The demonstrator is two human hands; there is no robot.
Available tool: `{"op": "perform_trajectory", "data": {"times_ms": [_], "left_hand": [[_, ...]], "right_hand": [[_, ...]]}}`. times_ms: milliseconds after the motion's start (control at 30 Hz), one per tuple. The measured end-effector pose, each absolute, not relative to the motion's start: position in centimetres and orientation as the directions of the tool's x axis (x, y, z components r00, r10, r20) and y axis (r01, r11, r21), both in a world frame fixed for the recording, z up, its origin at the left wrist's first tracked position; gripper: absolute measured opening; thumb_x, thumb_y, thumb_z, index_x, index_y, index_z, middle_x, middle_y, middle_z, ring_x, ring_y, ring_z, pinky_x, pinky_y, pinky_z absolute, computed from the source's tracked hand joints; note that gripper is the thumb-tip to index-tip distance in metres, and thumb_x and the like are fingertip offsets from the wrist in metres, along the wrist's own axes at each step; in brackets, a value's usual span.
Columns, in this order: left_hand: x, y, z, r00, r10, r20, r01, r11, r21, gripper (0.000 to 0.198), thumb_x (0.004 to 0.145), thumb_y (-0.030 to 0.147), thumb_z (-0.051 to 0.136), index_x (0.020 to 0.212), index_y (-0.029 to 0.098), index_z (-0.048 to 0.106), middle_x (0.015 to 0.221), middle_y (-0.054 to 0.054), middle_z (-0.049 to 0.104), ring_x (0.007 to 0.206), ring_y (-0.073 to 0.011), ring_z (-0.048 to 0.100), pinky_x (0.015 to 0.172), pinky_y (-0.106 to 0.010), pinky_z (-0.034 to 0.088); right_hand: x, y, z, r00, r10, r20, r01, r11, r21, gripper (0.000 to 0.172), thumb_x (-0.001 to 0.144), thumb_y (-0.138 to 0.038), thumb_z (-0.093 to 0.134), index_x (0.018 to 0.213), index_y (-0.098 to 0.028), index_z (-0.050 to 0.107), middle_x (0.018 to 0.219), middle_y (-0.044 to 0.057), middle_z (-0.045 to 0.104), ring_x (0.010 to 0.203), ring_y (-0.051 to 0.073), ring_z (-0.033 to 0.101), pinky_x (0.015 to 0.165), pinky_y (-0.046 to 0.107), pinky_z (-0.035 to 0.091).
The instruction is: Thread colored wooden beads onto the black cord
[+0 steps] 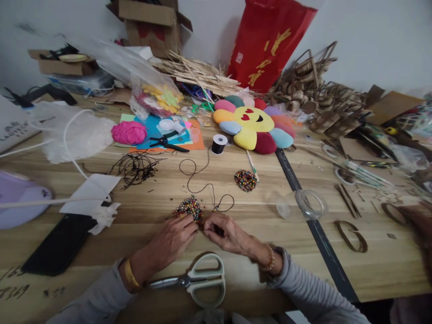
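- Black cord (213, 197) winds from its spool (219, 145) to a loop just beyond my right hand (224, 231).
- Multicoloured beads (191, 208) lie heaped on the wooden table (290, 252), right at my left fingertips.
- My left hand (177, 234) keeps its fingers close together; whether they pinch a bead, I can't tell.
- My right thumb and forefinger curl toward each other, anything between them hidden.
- Scissors (206, 280) lie nearer me.

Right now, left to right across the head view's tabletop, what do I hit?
Black slab → pink yarn → bead pile → spool → bead bundle → clear ring → brown loop. Hands left out: they overlap others in the order.
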State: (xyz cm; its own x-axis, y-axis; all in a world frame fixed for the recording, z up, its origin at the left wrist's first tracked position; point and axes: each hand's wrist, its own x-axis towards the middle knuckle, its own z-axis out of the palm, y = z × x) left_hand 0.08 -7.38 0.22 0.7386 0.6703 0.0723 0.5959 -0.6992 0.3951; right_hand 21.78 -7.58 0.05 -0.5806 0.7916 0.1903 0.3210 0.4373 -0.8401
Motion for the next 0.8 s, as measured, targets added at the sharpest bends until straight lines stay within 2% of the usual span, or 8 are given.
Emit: {"op": "perform_trajectory", "data": {"times_ms": [300, 500, 633, 800], "left_hand": [[-0.3, -7.2, -0.2, 0.713, 0.683, 0.161, 0.574, -0.699, 0.426, 0.017, 0.093, 0.013, 0.05, 0.087, 0.017, 0.066, 0.086, -0.006, 0.066, 0.082, -0.0203, 0.06, 0.075, -0.032, 0.046], [-0.2, -6.9, 0.6, 0.611, 0.752, 0.25, 0.447, -0.587, 0.675, 0.015, 0.088, 0.012, 0.052, 0.082, 0.016, 0.065, 0.078, -0.003, 0.067, 0.071, -0.0139, 0.061, 0.067, -0.024, 0.049], [-0.3, -6.7, 0.6, 0.532, 0.83, 0.167, 0.393, -0.416, 0.82, 0.011, 0.081, 0.015, 0.057, 0.077, 0.016, 0.067, 0.072, -0.002, 0.069, 0.063, -0.0115, 0.062, 0.061, -0.021, 0.05], [-0.3, -6.5, 0.4, 0.486, 0.873, -0.038, 0.36, -0.161, 0.919, 0.012, 0.076, 0.022, 0.061, 0.076, 0.015, 0.07, 0.072, -0.004, 0.073, 0.066, -0.0142, 0.067, 0.063, -0.022, 0.055]], "right_hand": [[22.0, -7.3, 0.1, -0.61, 0.756, 0.236, 0.254, 0.469, -0.846, 0.016, 0.099, -0.026, 0.048, 0.095, -0.016, 0.06, 0.093, 0.01, 0.065, 0.086, 0.017, 0.06, 0.078, 0.028, 0.05], [22.3, -7.3, -0.1, -0.593, 0.787, 0.171, 0.221, 0.363, -0.905, 0.027, 0.098, -0.036, 0.051, 0.091, -0.014, 0.064, 0.088, 0.008, 0.066, 0.081, 0.016, 0.06, 0.075, 0.027, 0.049], [22.5, -7.4, -0.8, -0.556, 0.826, 0.091, 0.214, 0.248, -0.945, 0.03, 0.096, -0.04, 0.054, 0.091, -0.014, 0.067, 0.085, 0.006, 0.067, 0.076, 0.014, 0.06, 0.07, 0.025, 0.048], [22.4, -7.5, -1.2, -0.539, 0.841, 0.039, 0.233, 0.193, -0.953, 0.03, 0.093, -0.042, 0.059, 0.09, -0.014, 0.07, 0.083, 0.006, 0.067, 0.073, 0.014, 0.058, 0.067, 0.025, 0.047]]}}
